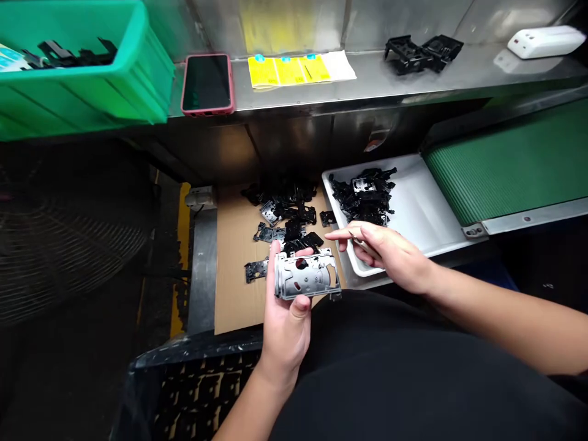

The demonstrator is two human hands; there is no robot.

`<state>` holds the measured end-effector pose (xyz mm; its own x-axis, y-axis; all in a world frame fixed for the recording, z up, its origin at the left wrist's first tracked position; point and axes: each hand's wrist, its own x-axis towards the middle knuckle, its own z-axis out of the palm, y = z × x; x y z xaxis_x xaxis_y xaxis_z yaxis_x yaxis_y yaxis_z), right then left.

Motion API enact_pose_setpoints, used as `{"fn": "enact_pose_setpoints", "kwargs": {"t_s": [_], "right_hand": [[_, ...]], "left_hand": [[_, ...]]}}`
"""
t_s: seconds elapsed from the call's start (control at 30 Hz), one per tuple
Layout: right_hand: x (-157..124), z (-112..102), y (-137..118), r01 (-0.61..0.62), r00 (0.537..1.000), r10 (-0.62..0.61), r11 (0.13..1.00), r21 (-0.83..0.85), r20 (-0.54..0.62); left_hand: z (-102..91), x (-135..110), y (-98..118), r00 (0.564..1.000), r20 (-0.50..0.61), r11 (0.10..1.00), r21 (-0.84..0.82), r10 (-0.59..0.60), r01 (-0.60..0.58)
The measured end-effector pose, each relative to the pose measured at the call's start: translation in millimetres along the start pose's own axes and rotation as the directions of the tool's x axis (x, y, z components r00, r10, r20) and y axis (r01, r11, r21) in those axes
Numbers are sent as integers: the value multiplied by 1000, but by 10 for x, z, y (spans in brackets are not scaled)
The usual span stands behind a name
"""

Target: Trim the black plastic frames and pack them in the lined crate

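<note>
2 hands work over a cardboard sheet (234, 288) laid on a steel bench (202, 269). The left hand (287, 324) is palm up, its fingers and thumb closed on the edges of a stamped silver metal plate (305, 275) pierced with holes, which it holds above the near part of the sheet. The right hand (386, 254) is half closed, with its index finger stretched toward the plate. It pinches a slim pale tool (365, 246), too small to identify, and sits just above the corner of a white tray (413, 202).

Black stamped parts (285, 220) lie scattered on the cardboard, and a heap of black parts (362, 196) sits in the tray. A green ribbed conveyor belt (505, 159) runs beside the tray. On the steel shelf (321, 82) above are a phone in a red case (207, 84), yellow papers (289, 70), 2 black parts (422, 54) and a white device (546, 41). A green plastic bin (78, 79) holding black parts stands at the shelf's left end.
</note>
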<state>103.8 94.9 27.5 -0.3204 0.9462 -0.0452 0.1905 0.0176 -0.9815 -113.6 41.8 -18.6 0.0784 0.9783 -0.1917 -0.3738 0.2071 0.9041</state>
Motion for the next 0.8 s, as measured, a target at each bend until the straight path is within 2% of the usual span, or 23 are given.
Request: {"fn": "enact_pose_setpoints", "kwargs": {"t_s": [0.1,0.17,0.27,0.4,0.67,0.8], "right_hand": [[-105,-112,-190,224,974,-219,933,-282,52],[-177,-155,-299,373,928,-345,858,-354,142],[-260,-236,-384,520,854,-457,749,-411,248],[-322,-386,-392,598,799,-518,628,-498,305],[-422,-659,-344,674,731,-606,574,-465,313],[-462,-790,-320,704,706,-611,557,-440,357]], "left_hand": [[118,-90,26,999,0,997,58,47,-47],[216,-155,58,997,-3,993,89,81,-80],[390,-231,122,987,-31,975,164,158,-150],[626,-288,182,968,-74,949,226,240,-218],[939,-376,72,949,-135,947,191,285,-258],[1081,-439,4,940,-178,948,186,290,-258]]}}
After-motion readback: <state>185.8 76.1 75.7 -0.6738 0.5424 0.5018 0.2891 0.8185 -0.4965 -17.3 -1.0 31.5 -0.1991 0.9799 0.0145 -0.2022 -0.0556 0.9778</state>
